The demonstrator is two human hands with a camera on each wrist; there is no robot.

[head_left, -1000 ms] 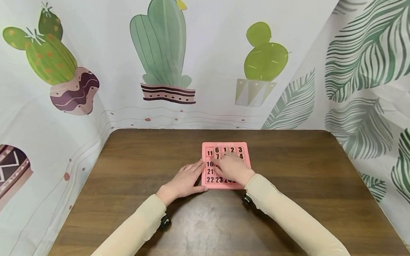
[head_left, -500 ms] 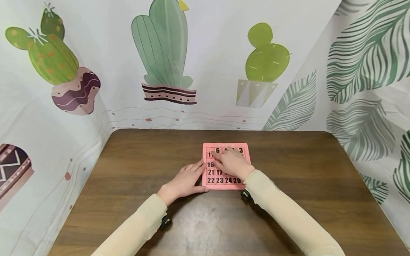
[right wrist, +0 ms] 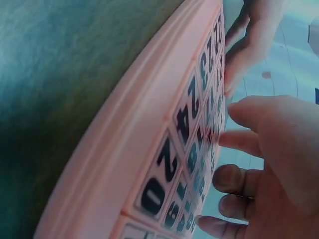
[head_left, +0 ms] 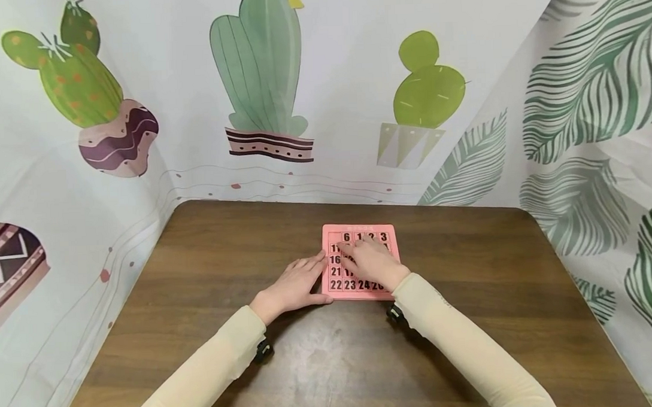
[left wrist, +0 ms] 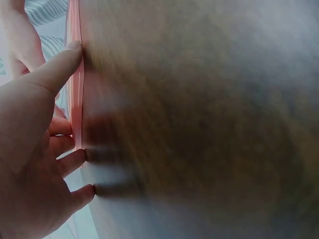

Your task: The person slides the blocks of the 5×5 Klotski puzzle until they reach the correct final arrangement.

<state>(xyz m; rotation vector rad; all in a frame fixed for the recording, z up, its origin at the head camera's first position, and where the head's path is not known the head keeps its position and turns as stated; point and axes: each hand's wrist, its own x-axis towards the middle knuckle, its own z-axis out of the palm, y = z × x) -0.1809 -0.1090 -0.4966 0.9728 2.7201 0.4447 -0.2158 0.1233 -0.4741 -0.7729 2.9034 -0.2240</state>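
A pink sliding number puzzle (head_left: 356, 295) lies flat on the table, its tiles printed with black numbers. My left hand (head_left: 293, 288) rests at its left side, the thumb at the near corner and the fingers along the left edge. Over the tiles is my right hand (head_left: 373, 260), its index fingertip on the 11 tile (head_left: 334, 249) in the left column. A bare slot (head_left: 334, 236) shows in the top-left corner above that tile. In the right wrist view the tiles 20 (right wrist: 158, 174) and 24 (right wrist: 187, 109) are plain to see. Several middle tiles are hidden under my right hand.
The brown wooden table (head_left: 225, 243) extends around the puzzle on all sides. Behind it hangs a white cloth (head_left: 344, 107) printed with cacti and leaves. A small dark device (head_left: 263, 350) sits under the left wrist, another dark device (head_left: 395, 312) under the right.
My right hand has shifted slightly up, its index finger going onto the 11 tile. That tile has slid down toward me, baring the top-left slot. My left hand has stayed put.
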